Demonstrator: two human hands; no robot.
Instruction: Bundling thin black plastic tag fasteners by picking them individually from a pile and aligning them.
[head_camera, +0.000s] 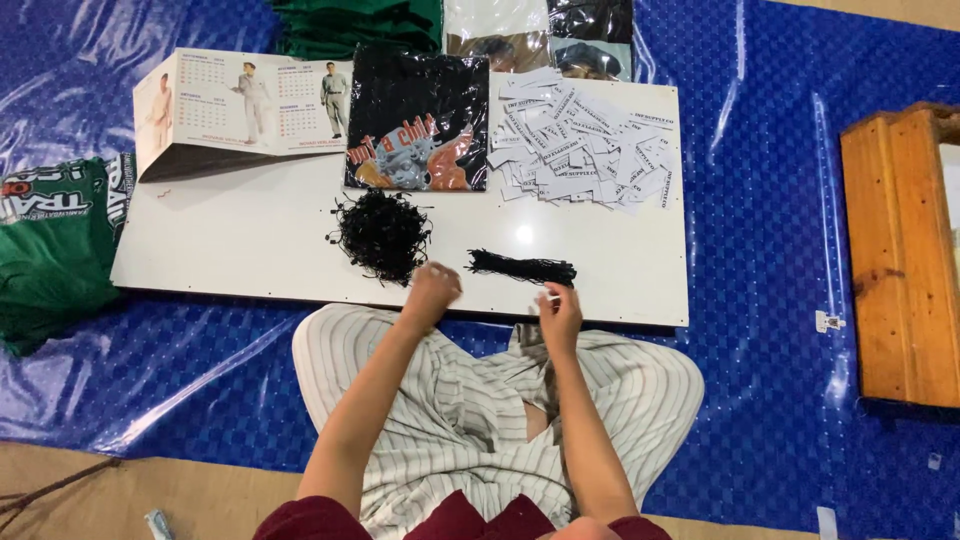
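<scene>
We see the left hand (432, 292) blurred at the near edge of the white table (250, 240), just beside a loose tangle of black strings (382, 236); we cannot tell whether its fingers are spread or closed. The right hand (558, 310) pinches something small and pale, too small to identify, just below a tidy bundle of black strings (520, 267). Behind lie a heap of white paper tags (585, 150), a bagged black shirt (418, 125) and a desk calendar (240, 105).
</scene>
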